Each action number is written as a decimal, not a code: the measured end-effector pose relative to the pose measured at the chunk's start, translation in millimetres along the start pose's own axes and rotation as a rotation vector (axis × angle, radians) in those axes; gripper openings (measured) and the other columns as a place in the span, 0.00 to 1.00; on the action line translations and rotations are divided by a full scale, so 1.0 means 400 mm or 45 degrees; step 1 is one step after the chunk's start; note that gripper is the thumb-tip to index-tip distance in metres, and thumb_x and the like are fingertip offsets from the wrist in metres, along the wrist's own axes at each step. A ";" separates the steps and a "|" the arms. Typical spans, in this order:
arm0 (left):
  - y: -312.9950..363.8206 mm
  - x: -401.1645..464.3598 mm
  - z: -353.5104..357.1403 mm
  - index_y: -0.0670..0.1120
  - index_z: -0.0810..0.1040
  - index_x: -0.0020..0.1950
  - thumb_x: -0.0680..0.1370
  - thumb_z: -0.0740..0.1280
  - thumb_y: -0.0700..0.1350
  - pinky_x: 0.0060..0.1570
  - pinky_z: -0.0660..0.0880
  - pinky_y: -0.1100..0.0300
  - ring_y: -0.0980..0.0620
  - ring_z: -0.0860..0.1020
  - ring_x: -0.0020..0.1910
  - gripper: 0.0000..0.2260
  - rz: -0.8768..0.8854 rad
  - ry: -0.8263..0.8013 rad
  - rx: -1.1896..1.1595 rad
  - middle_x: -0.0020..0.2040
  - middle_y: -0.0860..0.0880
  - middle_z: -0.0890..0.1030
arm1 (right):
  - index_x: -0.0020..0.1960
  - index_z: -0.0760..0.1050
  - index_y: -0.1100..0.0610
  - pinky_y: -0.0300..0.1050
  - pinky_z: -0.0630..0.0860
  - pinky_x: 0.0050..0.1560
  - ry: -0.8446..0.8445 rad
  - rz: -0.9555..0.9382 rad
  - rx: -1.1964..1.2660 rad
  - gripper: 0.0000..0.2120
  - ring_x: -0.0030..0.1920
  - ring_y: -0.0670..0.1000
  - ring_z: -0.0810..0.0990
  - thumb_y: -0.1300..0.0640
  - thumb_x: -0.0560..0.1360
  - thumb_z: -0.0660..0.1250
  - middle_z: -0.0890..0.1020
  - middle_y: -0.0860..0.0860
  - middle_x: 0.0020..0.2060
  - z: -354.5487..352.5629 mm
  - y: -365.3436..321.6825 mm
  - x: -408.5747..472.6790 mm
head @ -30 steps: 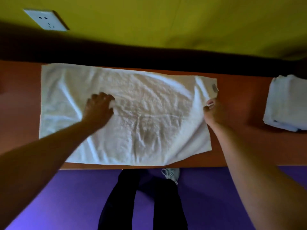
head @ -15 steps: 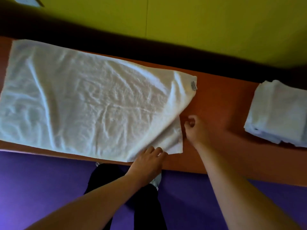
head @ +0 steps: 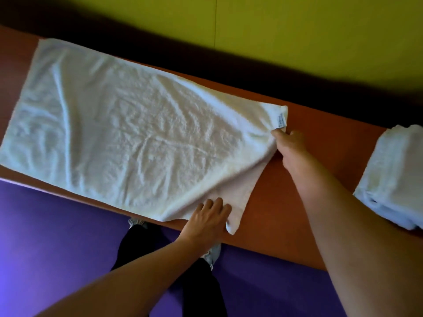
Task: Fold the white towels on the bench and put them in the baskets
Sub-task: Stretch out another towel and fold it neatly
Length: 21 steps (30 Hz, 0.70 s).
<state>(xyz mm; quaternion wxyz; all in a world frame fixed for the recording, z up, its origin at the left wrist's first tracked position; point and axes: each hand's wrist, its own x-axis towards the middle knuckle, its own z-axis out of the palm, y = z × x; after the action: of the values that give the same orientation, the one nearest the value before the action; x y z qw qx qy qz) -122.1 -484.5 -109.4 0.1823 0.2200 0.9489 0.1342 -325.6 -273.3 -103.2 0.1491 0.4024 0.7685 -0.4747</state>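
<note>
- The white towel lies spread flat across the orange tabletop, filling the left and centre of the frame, creased, with a small label at its upper right corner.
- A stack of folded towels sits at the right edge of the frame, well apart from the spread one.
- Yellow wall fills the top; purple floor and the person's dark trousers lie below.
- The left hand rests near the towel's lower right corner, fingers extended flat on the cloth.
- The right hand pinches the towel's right edge just under the label.
</note>
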 end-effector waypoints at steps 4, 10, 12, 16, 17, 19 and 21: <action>0.013 -0.048 -0.026 0.47 0.70 0.53 0.74 0.60 0.47 0.42 0.76 0.55 0.48 0.74 0.42 0.10 -0.057 -0.074 -0.191 0.47 0.49 0.75 | 0.63 0.77 0.58 0.42 0.71 0.36 0.002 -0.165 0.016 0.17 0.47 0.52 0.81 0.50 0.78 0.70 0.82 0.53 0.53 -0.052 0.018 -0.028; 0.054 -0.118 -0.152 0.49 0.63 0.56 0.79 0.61 0.46 0.42 0.65 0.59 0.51 0.72 0.43 0.09 -0.439 -0.059 -0.762 0.46 0.53 0.74 | 0.45 0.79 0.53 0.49 0.78 0.47 -0.074 -0.089 0.198 0.11 0.46 0.53 0.83 0.45 0.77 0.72 0.83 0.49 0.43 -0.072 -0.045 -0.070; 0.045 -0.141 -0.191 0.51 0.59 0.52 0.80 0.60 0.47 0.37 0.63 0.57 0.50 0.70 0.36 0.09 -0.506 0.026 -0.848 0.40 0.52 0.74 | 0.43 0.79 0.52 0.46 0.76 0.46 -0.093 -0.118 0.201 0.10 0.45 0.51 0.82 0.47 0.77 0.71 0.83 0.48 0.42 -0.056 -0.090 -0.091; -0.008 -0.167 -0.279 0.52 0.61 0.51 0.77 0.57 0.61 0.33 0.71 0.51 0.50 0.77 0.31 0.14 -0.747 0.152 -1.058 0.32 0.50 0.78 | 0.56 0.79 0.56 0.41 0.75 0.42 -0.120 -0.232 0.251 0.10 0.46 0.47 0.81 0.51 0.79 0.69 0.83 0.49 0.47 0.030 -0.214 -0.145; -0.027 -0.175 -0.305 0.53 0.64 0.53 0.77 0.57 0.65 0.35 0.74 0.50 0.49 0.79 0.33 0.17 -0.803 0.181 -1.051 0.33 0.49 0.80 | 0.55 0.79 0.56 0.39 0.74 0.40 -0.124 -0.276 0.262 0.09 0.44 0.47 0.80 0.52 0.79 0.69 0.82 0.50 0.45 0.061 -0.246 -0.157; -0.068 -0.200 -0.358 0.50 0.70 0.57 0.78 0.53 0.68 0.38 0.75 0.50 0.49 0.79 0.34 0.23 -0.884 0.284 -1.086 0.33 0.46 0.80 | 0.51 0.78 0.55 0.36 0.74 0.35 -0.135 -0.355 0.277 0.05 0.39 0.44 0.79 0.54 0.79 0.69 0.80 0.48 0.40 0.131 -0.313 -0.194; -0.114 -0.234 -0.409 0.50 0.71 0.49 0.78 0.50 0.68 0.35 0.71 0.50 0.51 0.74 0.30 0.23 -0.870 0.452 -1.197 0.31 0.44 0.75 | 0.45 0.79 0.53 0.36 0.76 0.36 -0.149 -0.414 0.296 0.05 0.39 0.46 0.81 0.52 0.77 0.71 0.81 0.49 0.39 0.207 -0.381 -0.248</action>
<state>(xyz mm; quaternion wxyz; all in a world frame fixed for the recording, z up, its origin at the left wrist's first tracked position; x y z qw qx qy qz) -126.9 -596.2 48.9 0.1318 -0.2267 0.8207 0.5076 -391.3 -425.2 8.5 0.0673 0.2593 0.7533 -0.6006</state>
